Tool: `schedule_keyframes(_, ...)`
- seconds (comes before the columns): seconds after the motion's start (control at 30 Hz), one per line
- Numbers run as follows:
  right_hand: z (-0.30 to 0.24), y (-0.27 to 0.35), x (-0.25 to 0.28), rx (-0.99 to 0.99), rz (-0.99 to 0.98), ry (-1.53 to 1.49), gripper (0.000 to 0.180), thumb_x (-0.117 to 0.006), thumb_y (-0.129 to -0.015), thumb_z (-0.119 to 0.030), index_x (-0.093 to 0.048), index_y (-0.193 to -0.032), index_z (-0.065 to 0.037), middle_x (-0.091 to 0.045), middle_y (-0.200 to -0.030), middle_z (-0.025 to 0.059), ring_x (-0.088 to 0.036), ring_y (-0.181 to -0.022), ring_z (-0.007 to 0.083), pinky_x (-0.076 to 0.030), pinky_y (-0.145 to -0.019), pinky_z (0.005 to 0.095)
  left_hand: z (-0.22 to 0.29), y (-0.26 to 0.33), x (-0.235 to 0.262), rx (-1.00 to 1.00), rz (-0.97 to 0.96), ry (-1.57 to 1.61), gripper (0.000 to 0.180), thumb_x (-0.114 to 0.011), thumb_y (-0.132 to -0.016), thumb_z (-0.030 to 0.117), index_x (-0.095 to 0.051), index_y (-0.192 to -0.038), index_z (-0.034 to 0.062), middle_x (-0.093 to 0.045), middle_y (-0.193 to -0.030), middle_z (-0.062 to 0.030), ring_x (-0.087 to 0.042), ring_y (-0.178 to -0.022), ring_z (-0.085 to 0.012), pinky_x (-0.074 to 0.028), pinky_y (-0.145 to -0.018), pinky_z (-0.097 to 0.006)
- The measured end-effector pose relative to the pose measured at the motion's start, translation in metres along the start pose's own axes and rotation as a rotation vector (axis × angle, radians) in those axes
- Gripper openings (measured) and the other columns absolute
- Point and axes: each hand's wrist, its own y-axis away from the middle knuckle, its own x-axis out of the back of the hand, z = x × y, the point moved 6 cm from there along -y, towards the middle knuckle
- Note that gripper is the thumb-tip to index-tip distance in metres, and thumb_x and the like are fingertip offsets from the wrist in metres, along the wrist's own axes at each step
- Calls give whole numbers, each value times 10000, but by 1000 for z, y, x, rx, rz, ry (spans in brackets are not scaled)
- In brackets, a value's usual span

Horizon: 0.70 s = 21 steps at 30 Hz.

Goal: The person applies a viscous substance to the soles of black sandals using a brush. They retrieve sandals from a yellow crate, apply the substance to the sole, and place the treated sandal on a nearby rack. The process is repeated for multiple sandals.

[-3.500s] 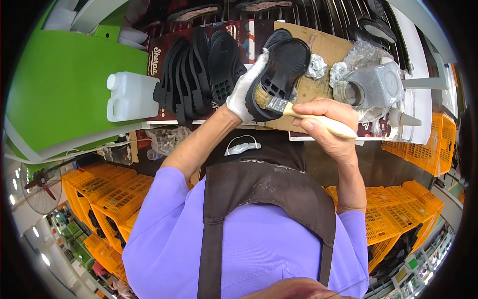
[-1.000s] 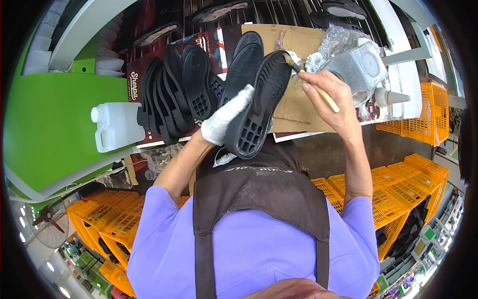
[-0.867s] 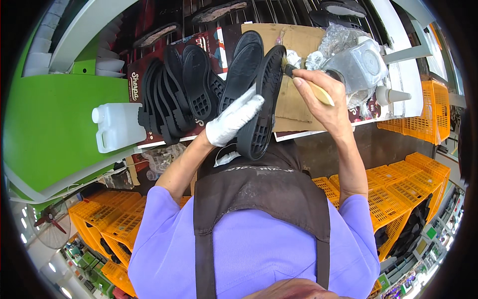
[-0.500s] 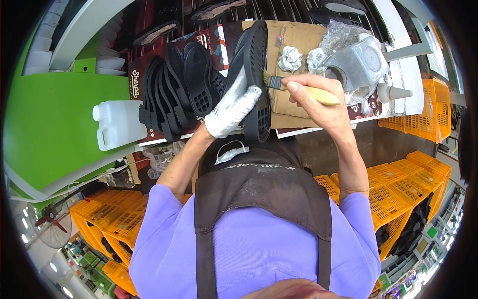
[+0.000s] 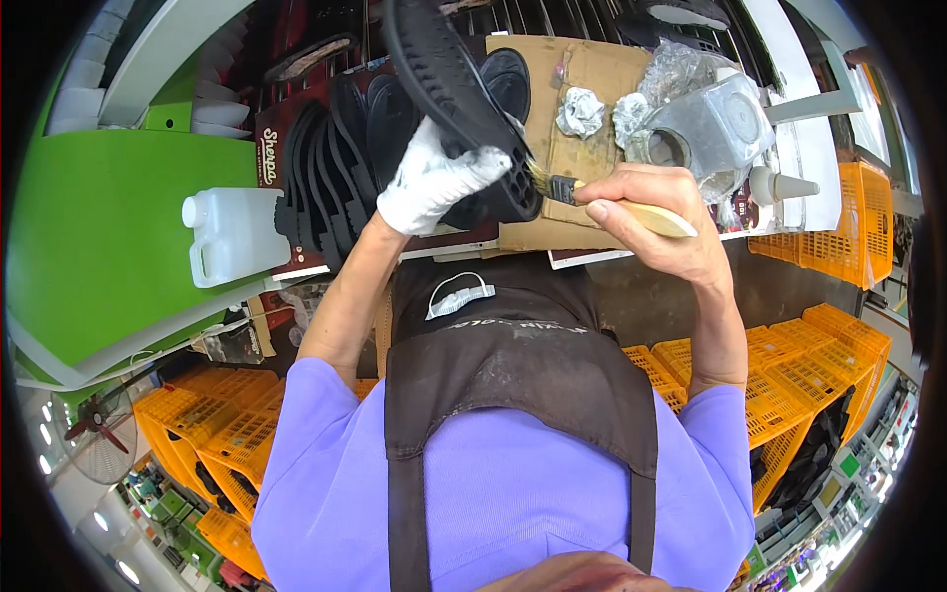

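Nearest lies the apron (image 5: 513, 385). Just past it, the right hand (image 5: 669, 222) pinches the brush (image 5: 565, 188) by its handle between thumb and fingers, bristles at the near end of the sole (image 5: 449, 84). The gloved left hand (image 5: 434, 183) clasps this sole, thumb over its edge, other fingers partly hidden, tilting it above more soles (image 5: 323, 173). Rightward are cardboard (image 5: 552, 233) and a clear jar (image 5: 725, 133); farthest, rack bars (image 5: 550, 20).

the gloved left hand (image 5: 439, 183) grips a slanted black shoe sole (image 5: 449, 84); the bare right hand (image 5: 656, 222) holds a wooden-handled paintbrush (image 5: 565, 188), its bristles (image 5: 540, 179) at the sole's near end. more black soles (image 5: 314, 183) stand beside a white plastic jug (image 5: 239, 237); a clear container (image 5: 718, 128) lies near crumpled white wads (image 5: 580, 111).
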Motion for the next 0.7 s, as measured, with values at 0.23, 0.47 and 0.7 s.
schedule_keyframes(0.23,11,-2,4,-145,108,3,161,-663,-809,-151,-674,-809,9,-642,-672,114,-623,-592,176,-474,-549,281,12,10,-9,-42,-82,-172,732,-776,-704,74,-373,-1315,54,-553,-1121,-64,-551,-1029,-165,-468,-898,-333)
schedule_keyframes(0.47,20,-10,4,-443,212,-151,271,-658,-840,-252,-675,-767,9,-603,-567,46,-572,-526,73,-432,-481,221,5,16,-1,-112,-12,-308,535,-724,-746,75,-460,-1207,12,-562,-1129,-104,-561,-1025,-184,-451,-903,-299)
schedule_keyframes(0.7,14,-12,-4,-435,251,-223,276,-652,-848,-249,-671,-743,5,-594,-552,31,-558,-506,59,-409,-456,200,-15,2,11,-244,-95,-554,461,-703,-672,48,-557,-1109,48,-527,-1172,-184,-537,-1071,-349,-442,-904,-380)
